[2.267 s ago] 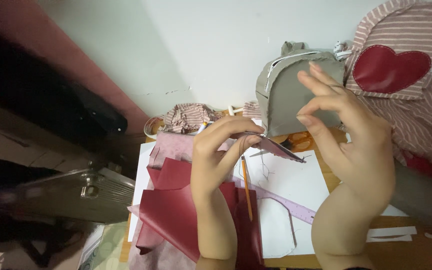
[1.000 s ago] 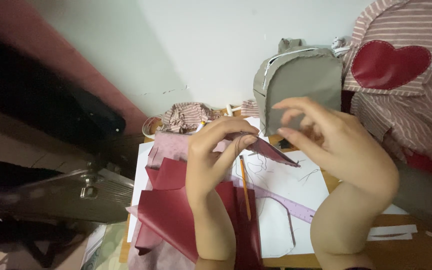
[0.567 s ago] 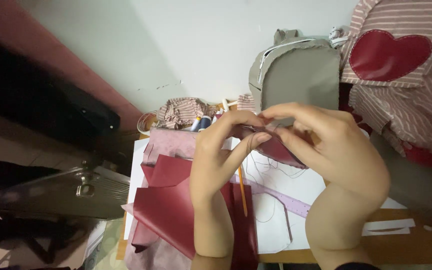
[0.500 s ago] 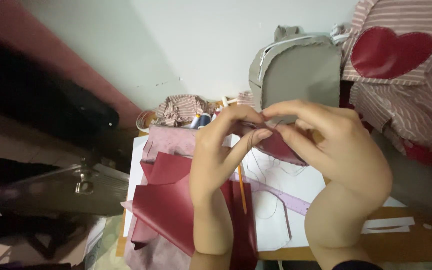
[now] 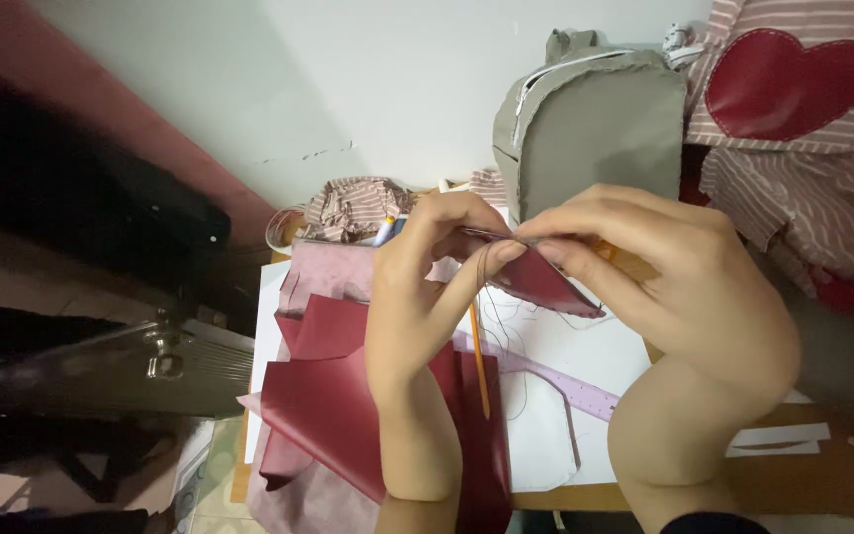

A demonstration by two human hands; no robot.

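While we hold our hands above the table (image 5: 822, 475), the left hand (image 5: 417, 297) pinches the small dark-red piece (image 5: 541, 280) at its upper left edge, fingers pressed together on it. The piece runs from there down to the right, its point aimed at the ruler (image 5: 565, 388). The right hand (image 5: 674, 287) meets it from the right, fingertips closed on the same edge (a thread (image 5: 491, 297) hangs below). Beneath lie red sheets (image 5: 323, 405), a pencil (image 5: 478, 361) and white paper (image 5: 585, 346); the grey backpack (image 5: 590, 138) stands behind.
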